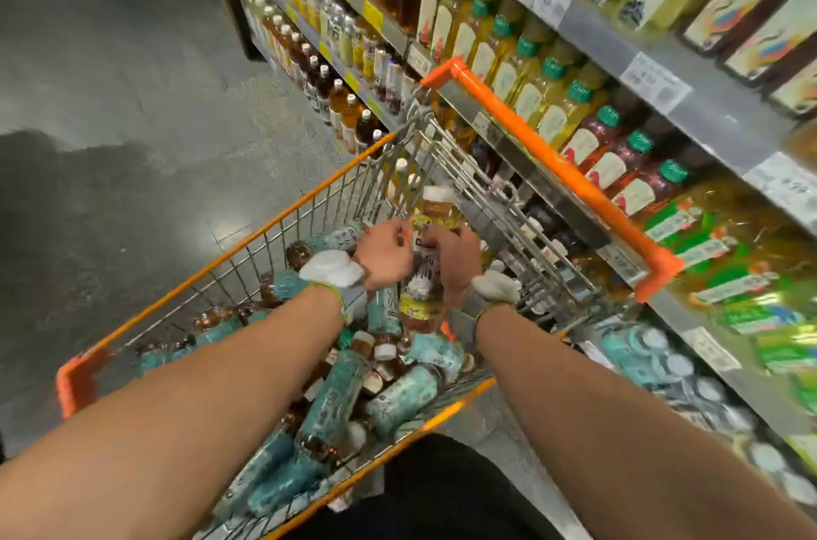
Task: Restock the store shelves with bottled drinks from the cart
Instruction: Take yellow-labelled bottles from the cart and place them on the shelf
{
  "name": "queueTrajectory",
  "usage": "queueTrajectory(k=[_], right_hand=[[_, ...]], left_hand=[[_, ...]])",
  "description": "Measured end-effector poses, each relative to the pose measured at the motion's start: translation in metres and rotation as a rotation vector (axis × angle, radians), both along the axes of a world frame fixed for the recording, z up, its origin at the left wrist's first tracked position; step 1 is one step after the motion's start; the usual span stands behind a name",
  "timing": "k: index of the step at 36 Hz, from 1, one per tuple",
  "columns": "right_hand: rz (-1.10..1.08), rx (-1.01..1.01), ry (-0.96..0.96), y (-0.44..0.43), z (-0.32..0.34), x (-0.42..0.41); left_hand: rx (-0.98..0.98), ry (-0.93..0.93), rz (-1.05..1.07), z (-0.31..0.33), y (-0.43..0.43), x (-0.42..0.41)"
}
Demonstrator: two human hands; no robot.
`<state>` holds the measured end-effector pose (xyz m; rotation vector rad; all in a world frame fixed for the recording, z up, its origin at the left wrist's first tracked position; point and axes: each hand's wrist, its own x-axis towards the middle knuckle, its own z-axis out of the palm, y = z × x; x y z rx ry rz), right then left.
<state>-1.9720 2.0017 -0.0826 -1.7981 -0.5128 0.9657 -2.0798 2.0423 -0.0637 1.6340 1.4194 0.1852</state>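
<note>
Both hands over the far end of the cart (247, 239). Right hand (455, 256) wraps the upright yellow-label bottle (437, 208), white cap up, above the load. Left hand (384, 250) has its fingers curled at the bottle's left side; too blurred, cannot tell whether it grips. Teal-label bottles (336, 398) lie piled in the cart. Stocked shelves (707, 110) on the right.

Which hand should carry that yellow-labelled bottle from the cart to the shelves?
Probably the right hand: it's wrapped round the yellow-labelled bottle and is on the side of the shelves. The left hand sits on the far side, over the cart.
</note>
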Motion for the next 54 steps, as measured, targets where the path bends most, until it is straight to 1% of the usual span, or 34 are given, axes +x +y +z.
queueTrajectory(k=[1, 3, 4, 6, 8, 9, 11, 15, 16, 18, 19, 20, 21, 22, 23, 25, 26, 27, 31, 33, 38, 40, 41, 43, 45, 47, 49, 54], right_hand=[[-0.015, 0.009, -0.028, -0.003, 0.013, -0.005], [-0.026, 0.029, -0.011, -0.009, 0.032, -0.012], [-0.001, 0.027, 0.053, -0.008, 0.033, -0.011], [0.052, 0.05, -0.005, -0.022, 0.051, -0.018], [-0.007, 0.149, 0.025, -0.031, 0.067, -0.022], [-0.041, 0.173, 0.005, -0.04, 0.075, -0.026], [-0.082, 0.215, -0.028, -0.05, 0.085, -0.03], [-0.201, 0.17, -0.039, -0.084, 0.094, -0.029], [-0.233, 0.163, -0.001, -0.099, 0.097, -0.026], [-0.166, 0.166, 0.063, -0.11, 0.094, -0.023], [-0.152, 0.171, 0.042, -0.131, 0.096, -0.018], [-0.147, 0.142, 0.031, -0.132, 0.093, -0.017], [-0.212, 0.139, 0.04, -0.146, 0.094, -0.013], [-0.249, 0.157, 0.054, -0.15, 0.089, -0.012], [-0.271, 0.171, 0.018, -0.165, 0.09, -0.007], [-0.152, 0.14, -0.071, -0.172, 0.082, -0.012], [-0.18, 0.122, -0.084, -0.185, 0.084, -0.008], [-0.207, 0.111, -0.067, -0.199, 0.089, -0.002], [-0.236, 0.036, -0.134, -0.214, 0.093, 0.013], [-0.3, 0.051, -0.153, -0.234, 0.1, 0.036], [-0.321, 0.056, -0.214, -0.273, 0.115, 0.083], [-0.359, 0.048, -0.253, -0.296, 0.117, 0.114], [-0.356, 0.042, -0.28, -0.296, 0.119, 0.116], [-0.387, 0.023, -0.297, -0.32, 0.121, 0.148], [-0.388, 0.03, -0.323, -0.331, 0.125, 0.164], [-0.404, 0.061, -0.324, -0.347, 0.128, 0.187], [-0.413, 0.062, -0.331, -0.367, 0.134, 0.211], [-0.409, 0.122, -0.315, -0.399, 0.147, 0.248]], left_hand=[[0.0, -0.016, -0.045, 0.009, -0.003, -0.005], [-0.024, -0.017, -0.069, 0.019, -0.009, -0.009], [-0.04, -0.008, -0.049, 0.021, -0.01, -0.008], [-0.062, -0.092, -0.052, 0.034, -0.023, -0.016], [-0.079, -0.234, -0.053, 0.044, -0.034, -0.018], [-0.05, -0.298, -0.076, 0.053, -0.044, -0.02], [-0.043, -0.354, -0.083, 0.064, -0.057, -0.019], [-0.191, -0.441, -0.154, 0.08, -0.092, -0.015], [-0.217, -0.461, -0.179, 0.085, -0.102, -0.013], [-0.23, -0.457, -0.161, 0.087, -0.107, -0.011], [-0.258, -0.467, -0.192, 0.091, -0.123, -0.003], [-0.293, -0.498, -0.173, 0.091, -0.126, -0.003], [-0.341, -0.521, -0.156, 0.095, -0.135, 0.002], [-0.39, -0.558, -0.096, 0.091, -0.136, 0.003], [-0.436, -0.577, -0.09, 0.095, -0.146, 0.01], [-0.493, -0.595, -0.041, 0.088, -0.145, 0.01], [-0.493, -0.57, -0.075, 0.093, -0.151, 0.018], [-0.46, -0.528, -0.109, 0.102, -0.159, 0.029], [-0.421, -0.495, -0.112, 0.112, -0.17, 0.054], [-0.386, -0.449, -0.178, 0.121, -0.188, 0.083], [-0.263, -0.383, -0.304, 0.135, -0.224, 0.136], [-0.223, -0.402, -0.346, 0.139, -0.247, 0.17], [-0.203, -0.419, -0.338, 0.139, -0.248, 0.173], [-0.164, -0.444, -0.399, 0.139, -0.27, 0.209], [-0.112, -0.456, -0.432, 0.141, -0.278, 0.227], [-0.065, -0.464, -0.448, 0.146, -0.296, 0.253], [-0.038, -0.52, -0.439, 0.153, -0.317, 0.282], [0.016, -0.589, -0.451, 0.166, -0.344, 0.332]])
